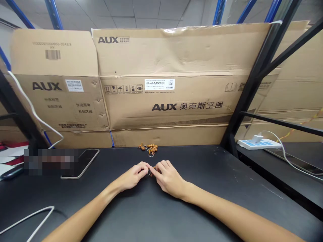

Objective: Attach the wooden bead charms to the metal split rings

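Note:
Above the middle of the black table, my left hand point(133, 175) and my right hand point(169, 178) meet fingertip to fingertip. Both are closed in a pinch around a small keychain point(151, 173) with a metal ring and orange-brown parts. Fingers cover most of it, so its full shape is hidden. Just beyond my hands lies a small group of similar keychains point(152, 148), with brown bead-like pieces and metal rings.
A phone point(80, 164) lies on the table point(121, 218) at the left, near a white cable point(32, 218). Large cardboard sheets point(174, 60) stand along the back. A black rack post point(242, 101) rises at the right, beside a power strip point(259, 144).

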A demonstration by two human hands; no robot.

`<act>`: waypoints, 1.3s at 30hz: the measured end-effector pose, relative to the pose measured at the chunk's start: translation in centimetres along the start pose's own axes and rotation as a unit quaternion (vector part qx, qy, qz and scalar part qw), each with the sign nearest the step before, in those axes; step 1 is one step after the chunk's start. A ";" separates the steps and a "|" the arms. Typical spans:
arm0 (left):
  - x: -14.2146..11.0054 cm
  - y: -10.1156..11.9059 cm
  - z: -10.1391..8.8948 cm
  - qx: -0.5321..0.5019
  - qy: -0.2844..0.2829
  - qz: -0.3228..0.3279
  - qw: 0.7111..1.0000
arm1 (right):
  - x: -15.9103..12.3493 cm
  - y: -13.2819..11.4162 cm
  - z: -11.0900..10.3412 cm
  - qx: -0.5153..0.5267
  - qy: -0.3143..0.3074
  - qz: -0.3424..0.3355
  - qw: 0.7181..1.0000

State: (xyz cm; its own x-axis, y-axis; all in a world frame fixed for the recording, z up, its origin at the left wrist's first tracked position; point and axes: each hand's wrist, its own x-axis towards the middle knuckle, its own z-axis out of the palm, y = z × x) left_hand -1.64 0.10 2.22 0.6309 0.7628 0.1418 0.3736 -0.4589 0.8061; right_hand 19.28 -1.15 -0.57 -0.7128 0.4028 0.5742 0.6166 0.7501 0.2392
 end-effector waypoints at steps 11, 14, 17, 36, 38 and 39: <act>0.3 -1.8 0.2 0.003 0.052 0.002 0.999 | -0.1 0.4 0.2 0.139 -0.010 0.061 0.988; 0.2 -1.2 0.5 0.033 0.053 0.009 0.998 | -0.2 0.6 0.5 0.158 -0.004 0.082 0.984; 0.0 -0.6 0.7 0.076 0.054 0.016 0.996 | -0.3 0.7 0.7 0.152 -0.004 0.101 0.983; -0.4 -0.9 1.1 0.267 0.080 0.079 0.957 | -0.3 1.1 0.7 0.157 -0.036 0.105 0.981; -0.3 -0.9 1.2 0.276 0.080 0.083 0.954 | -0.3 1.2 0.8 0.169 -0.036 0.103 0.980; -0.3 -1.0 1.2 0.276 0.082 0.083 0.954 | -0.3 1.2 0.9 0.175 -0.037 0.104 0.978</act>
State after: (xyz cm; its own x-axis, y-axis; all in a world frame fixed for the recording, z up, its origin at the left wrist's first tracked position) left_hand -1.37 -0.21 0.72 0.6148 0.6990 0.3653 0.6077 -0.7151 0.3455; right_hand 19.96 0.09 -1.12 -0.6146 0.5920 0.5214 0.6075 0.7768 -0.1659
